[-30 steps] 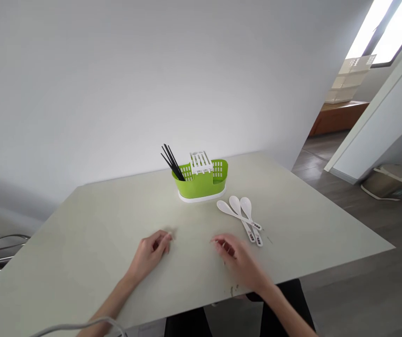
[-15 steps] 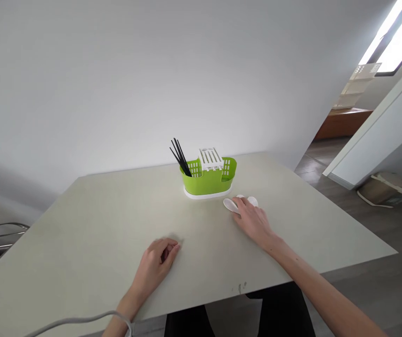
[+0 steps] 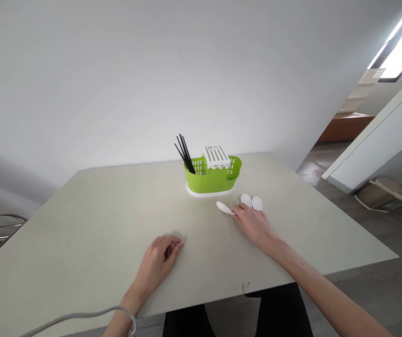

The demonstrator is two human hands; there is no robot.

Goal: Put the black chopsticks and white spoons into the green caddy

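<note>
My right hand (image 3: 252, 223) grips a white spoon (image 3: 224, 208) by its handle; the bowl points left, just above or at the table. Two more white spoons lie beyond the knuckles, a left one (image 3: 246, 200) and a right one (image 3: 257, 203), their handles hidden by the hand. Resting on the table, my left hand (image 3: 160, 260) has curled fingers closed with the thumb near the fingertips, and I cannot make out anything inside. Behind the spoons stands a green cutlery basket (image 3: 210, 182) with a white base. Several black chopsticks (image 3: 186, 157) lean in its left compartment.
A white slotted rack (image 3: 216, 157) bridges the basket's middle. The pale table (image 3: 116, 220) meets a white wall at the back. A grey cable (image 3: 77, 315) crosses my left wrist. Metal rails (image 3: 0, 238) stand beyond the table's left side.
My right hand has drawn one spoon leftward, away from the other two, which now show more of their bowls. My left hand stays in place. The view has shifted slightly.
</note>
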